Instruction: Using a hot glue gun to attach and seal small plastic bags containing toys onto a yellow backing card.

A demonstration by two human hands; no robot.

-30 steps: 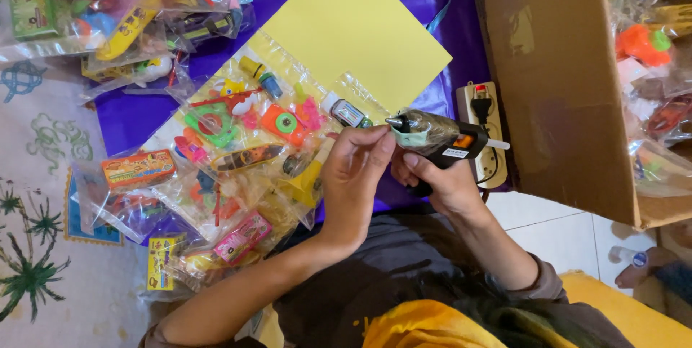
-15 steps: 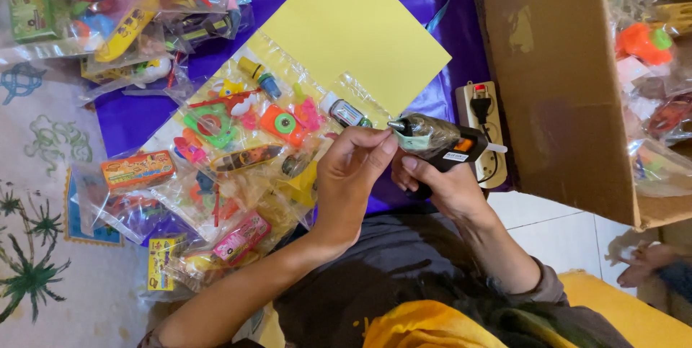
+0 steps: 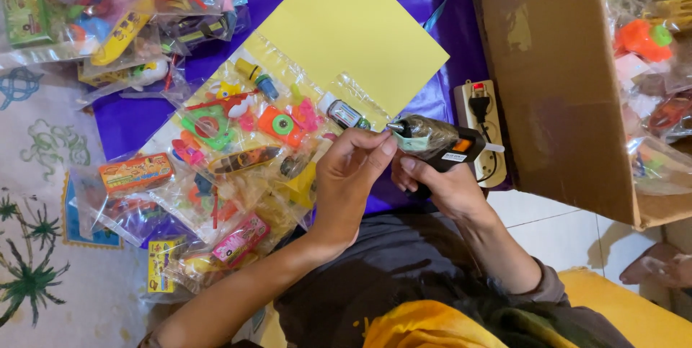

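Person, lower centre of frame: 2 bare hands, left [image 3: 351, 175] and right [image 3: 440, 188]. Right forearm in a grey-brown sleeve [image 3: 540, 289], pushed up. Dark grey garment [image 3: 389, 269]; yellow cloth [image 3: 432, 326] beneath.

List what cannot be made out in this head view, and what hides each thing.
1. Glue gun handle: covered by the right hand.
2. Glue gun nozzle tip: left hand fingers partly cover it.
3. Power strip right edge: behind the cardboard box.
4. Toy bags: details too small and glare-blurred.
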